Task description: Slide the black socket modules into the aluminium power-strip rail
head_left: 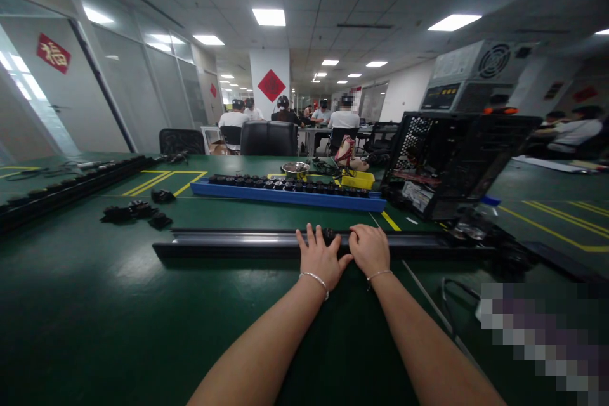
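A long black channel rail (238, 242) with a shiny inner face lies crosswise on the green table in front of me. My left hand (322, 257) lies on the rail with its fingers spread. Close beside it, my right hand (371, 248) has its fingers curled over the rail's edge; what they hold, if anything, is hidden. A small black part (328, 235) shows in the channel, mostly covered by my left fingers. Behind the rail stands a blue strip (285, 196) holding a row of several black parts.
Loose black pieces (136, 209) lie left of the blue strip. An open computer case (457, 158) with a power supply (480, 63) on top stands at the right. A yellow tray (358, 179) and a metal dish (295, 168) sit at the back. Other people sit farther off.
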A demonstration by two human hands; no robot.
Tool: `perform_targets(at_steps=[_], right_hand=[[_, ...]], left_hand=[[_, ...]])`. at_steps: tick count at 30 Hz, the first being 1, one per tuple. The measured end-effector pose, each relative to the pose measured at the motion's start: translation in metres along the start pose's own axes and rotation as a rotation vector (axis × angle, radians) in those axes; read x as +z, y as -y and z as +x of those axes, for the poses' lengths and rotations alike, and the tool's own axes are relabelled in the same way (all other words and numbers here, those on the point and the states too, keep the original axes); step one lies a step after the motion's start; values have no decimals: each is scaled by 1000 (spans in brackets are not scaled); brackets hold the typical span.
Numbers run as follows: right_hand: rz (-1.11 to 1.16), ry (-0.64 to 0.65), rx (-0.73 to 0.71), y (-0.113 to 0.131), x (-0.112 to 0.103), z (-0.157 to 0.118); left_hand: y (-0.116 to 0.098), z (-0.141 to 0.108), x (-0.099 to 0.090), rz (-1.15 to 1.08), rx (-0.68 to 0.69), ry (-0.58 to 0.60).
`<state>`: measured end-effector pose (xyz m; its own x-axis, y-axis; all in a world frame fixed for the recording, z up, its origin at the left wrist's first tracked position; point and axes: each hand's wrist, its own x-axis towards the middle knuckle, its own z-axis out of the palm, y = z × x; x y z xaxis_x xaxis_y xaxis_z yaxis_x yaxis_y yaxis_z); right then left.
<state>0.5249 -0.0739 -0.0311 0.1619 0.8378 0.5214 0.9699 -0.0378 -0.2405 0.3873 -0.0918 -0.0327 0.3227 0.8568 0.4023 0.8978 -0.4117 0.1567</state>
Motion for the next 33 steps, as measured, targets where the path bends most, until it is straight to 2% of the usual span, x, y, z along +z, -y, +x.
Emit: perform_targets(at_steps=[25, 33], right_hand=[[-9, 28, 4, 0, -2, 1], [-30, -15, -9, -2, 1, 1]], left_hand=[[18, -2, -1, 11, 26, 7], [23, -4, -1, 56, 19, -21]])
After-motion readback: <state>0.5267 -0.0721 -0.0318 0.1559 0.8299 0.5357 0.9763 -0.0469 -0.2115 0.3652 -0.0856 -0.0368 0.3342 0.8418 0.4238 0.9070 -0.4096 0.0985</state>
